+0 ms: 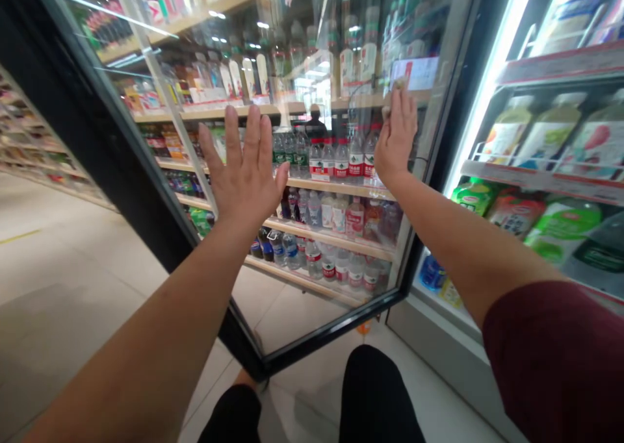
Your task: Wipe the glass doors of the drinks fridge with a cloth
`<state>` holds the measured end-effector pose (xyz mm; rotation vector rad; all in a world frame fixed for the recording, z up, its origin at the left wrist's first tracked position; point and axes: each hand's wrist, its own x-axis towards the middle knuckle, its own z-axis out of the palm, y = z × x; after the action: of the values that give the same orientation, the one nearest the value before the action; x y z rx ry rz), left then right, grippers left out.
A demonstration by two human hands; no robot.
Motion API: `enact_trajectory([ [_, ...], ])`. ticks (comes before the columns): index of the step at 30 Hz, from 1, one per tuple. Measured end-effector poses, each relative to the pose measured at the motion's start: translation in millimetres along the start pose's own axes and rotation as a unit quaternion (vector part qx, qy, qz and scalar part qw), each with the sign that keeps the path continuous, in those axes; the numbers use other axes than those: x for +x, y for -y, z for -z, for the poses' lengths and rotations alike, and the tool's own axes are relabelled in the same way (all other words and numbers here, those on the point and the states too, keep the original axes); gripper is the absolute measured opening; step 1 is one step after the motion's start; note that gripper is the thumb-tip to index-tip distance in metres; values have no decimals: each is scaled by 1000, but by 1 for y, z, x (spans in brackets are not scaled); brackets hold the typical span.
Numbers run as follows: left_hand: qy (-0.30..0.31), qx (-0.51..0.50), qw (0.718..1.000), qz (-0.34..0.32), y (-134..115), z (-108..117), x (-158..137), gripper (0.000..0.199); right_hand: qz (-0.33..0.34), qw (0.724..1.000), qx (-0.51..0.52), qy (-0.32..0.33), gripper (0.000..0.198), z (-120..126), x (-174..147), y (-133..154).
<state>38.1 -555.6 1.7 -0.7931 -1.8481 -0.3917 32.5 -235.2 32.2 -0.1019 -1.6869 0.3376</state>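
A glass cooler door in a black frame (336, 331) stands swung open in front of me. On the left part of its pane my left hand (244, 173) lies with fingers spread and nothing in it. Toward the hinge side, my right hand (397, 134) is pressed to the glass with its fingers close together. The edges of a small pale cloth (400, 83) show beyond its fingertips and beside the thumb; most of it is hidden under the hand.
To the right is the lit cooler with drink bottles (550, 128) and green-capped jugs (565, 225) on its shelves. Through the pane I see store shelves with several rows of bottles (341, 160). Below are my knees (375, 391) and the tiled floor (63, 287).
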Motion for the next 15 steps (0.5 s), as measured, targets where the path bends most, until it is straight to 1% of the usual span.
enact_trajectory([
  [2,1,-2,1000,4,-2,2,0,90,-3,1000,8,-7,66,-5,2,8],
  [5,13,10,1000,19,-5,5,0,88,-6,999,42,-31,68,-16,14,11],
  [7,24,21,999,29,-6,6,0,88,10,998,51,-33,68,-21,14,12],
  [10,26,17,999,30,-8,7,1,87,58,998,11,-1,66,-18,-2,20],
  [12,20,5,999,27,-9,8,0,85,66,998,-17,9,66,-14,-10,30],
  [15,19,-1,999,30,-9,8,0,82,72,997,-21,1,67,-10,-3,51],
])
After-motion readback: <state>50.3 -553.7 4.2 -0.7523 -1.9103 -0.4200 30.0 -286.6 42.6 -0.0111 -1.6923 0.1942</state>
